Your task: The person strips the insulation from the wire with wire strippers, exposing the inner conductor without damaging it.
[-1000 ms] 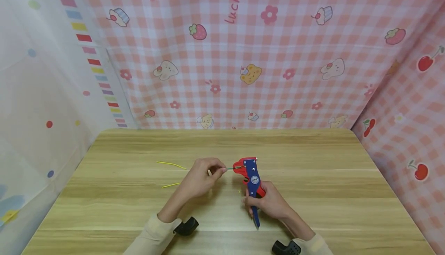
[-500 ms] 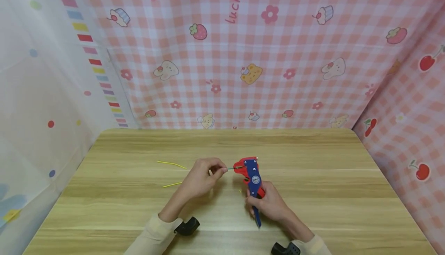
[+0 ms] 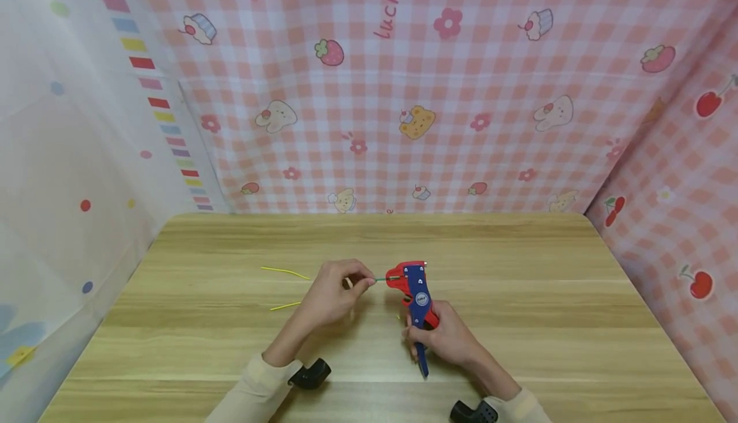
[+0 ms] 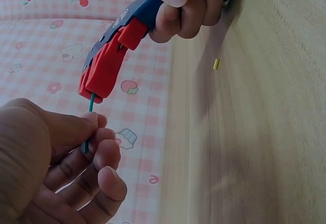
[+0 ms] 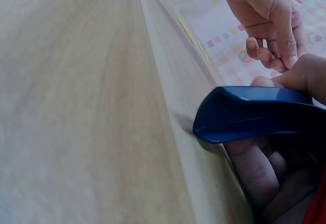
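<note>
I see left hand (image 3: 333,291) pinching green wire (image 4: 91,103) | right hand (image 3: 451,333) gripping stripper (image 3: 421,301) | wire tip seems inside red head (image 4: 106,74)

Cream sleeves (image 3: 254,388) with a bent black camera housing (image 3: 310,375) at each wrist.

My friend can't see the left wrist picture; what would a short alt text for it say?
A left hand pinches a thin green wire that runs into the red end of a red-and-blue hand tool, gripped by the right hand. A short yellow piece lies on a wood-grain table, with a pink checked cloth behind the hands.
</note>
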`<state>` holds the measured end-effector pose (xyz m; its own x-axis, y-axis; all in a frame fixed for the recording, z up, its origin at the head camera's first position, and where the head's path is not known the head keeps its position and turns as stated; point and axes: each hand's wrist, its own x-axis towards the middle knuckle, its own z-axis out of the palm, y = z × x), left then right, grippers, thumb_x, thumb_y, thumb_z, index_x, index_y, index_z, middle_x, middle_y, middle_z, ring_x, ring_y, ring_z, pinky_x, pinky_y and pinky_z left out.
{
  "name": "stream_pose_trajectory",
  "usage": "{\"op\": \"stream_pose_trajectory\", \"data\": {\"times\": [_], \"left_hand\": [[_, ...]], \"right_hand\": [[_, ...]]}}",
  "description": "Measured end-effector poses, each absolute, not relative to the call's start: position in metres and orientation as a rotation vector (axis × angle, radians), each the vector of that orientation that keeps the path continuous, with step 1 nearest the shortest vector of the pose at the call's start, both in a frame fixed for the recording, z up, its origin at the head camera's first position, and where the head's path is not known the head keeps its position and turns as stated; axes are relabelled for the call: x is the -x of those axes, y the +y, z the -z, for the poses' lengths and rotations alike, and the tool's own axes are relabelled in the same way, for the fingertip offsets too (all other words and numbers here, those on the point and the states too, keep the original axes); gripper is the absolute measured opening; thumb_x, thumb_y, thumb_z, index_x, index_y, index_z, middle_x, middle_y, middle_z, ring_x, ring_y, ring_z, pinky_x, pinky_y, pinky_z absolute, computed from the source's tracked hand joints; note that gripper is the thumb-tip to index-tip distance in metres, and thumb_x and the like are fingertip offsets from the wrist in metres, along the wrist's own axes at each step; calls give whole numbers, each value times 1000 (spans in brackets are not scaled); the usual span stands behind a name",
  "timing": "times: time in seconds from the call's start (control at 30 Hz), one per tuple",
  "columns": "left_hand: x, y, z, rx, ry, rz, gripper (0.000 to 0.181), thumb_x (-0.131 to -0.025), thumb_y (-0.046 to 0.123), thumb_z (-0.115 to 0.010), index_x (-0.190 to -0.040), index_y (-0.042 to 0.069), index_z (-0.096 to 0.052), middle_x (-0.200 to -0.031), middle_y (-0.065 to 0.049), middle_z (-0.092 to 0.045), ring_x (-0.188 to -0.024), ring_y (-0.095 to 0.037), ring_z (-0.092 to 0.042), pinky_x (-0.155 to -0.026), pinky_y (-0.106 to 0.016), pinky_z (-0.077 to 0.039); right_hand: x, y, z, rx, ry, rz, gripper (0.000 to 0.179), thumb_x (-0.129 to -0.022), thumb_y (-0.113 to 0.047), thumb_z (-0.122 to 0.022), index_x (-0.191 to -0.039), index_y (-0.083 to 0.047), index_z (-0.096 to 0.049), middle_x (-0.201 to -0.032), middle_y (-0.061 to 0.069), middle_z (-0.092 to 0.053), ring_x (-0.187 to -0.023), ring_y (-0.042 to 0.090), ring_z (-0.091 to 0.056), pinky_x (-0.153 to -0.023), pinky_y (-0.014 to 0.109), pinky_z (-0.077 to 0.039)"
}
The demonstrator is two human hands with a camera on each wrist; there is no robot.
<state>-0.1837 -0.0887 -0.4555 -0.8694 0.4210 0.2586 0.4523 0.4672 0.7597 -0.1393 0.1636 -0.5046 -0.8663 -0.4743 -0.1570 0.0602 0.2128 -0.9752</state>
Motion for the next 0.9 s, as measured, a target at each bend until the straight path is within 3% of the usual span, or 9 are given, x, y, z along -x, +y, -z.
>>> {"op": "stream_pose_trajectory", "data": {"times": [0.4,0.73,0.9], "left_hand": [[184,-89,455,793,-2634,1350,7,-94,10,-73,-91,7,-79,-85,-2,-75,-69,-6,-59,-62,-20,-52],[184,-90,454,817,-2615,1345,7,-94,9,-74,-90,7,-79,-83,-3,-75,-67,-4,-58,-61,-20,-52],[184,-90,453,827,-2622,1346,7,-93,10,-75,-90,6,-79,-83,-1,-74,-66,-4,-58,-60,-20,-52]], "right_hand": [[140,164,506,372,2038,1704,24,-95,-10,-69,-109,5,-57,-79,8,-69,-70,19,-68,-77,29,-56],[140,165,505,373,2035,1703,21,-96,-9,-67,-107,5,-58,-77,8,-69,-68,20,-68,-76,29,-58],[137,162,505,343,2113,1707,13,-94,-4,-65,-100,4,-57,-68,6,-65,-58,17,-64,-64,28,-56]]}}
